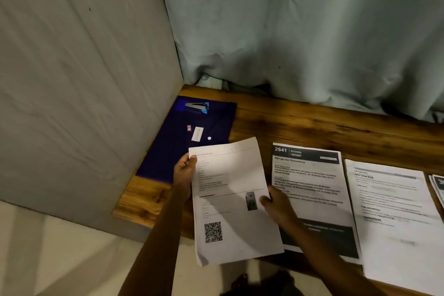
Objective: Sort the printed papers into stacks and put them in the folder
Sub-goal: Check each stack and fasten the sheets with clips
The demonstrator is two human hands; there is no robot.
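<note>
A white printed sheet with a QR code is lifted above the wooden table, held at both sides. My left hand pinches its upper left edge, and my right hand pinches its right edge at mid-height. Behind it to the left lies a dark blue folder with a white snap button and a label. To the right of the held sheet rests a stack topped by a sheet headed "2641 KITCHEN". Further right lies another white printed stack, with the corner of a further paper at the frame edge.
A small stapler sits on the folder's far end. A grey wall panel borders the wooden table on the left, and a pale blue curtain hangs behind it. Light floor shows below the table's near edge.
</note>
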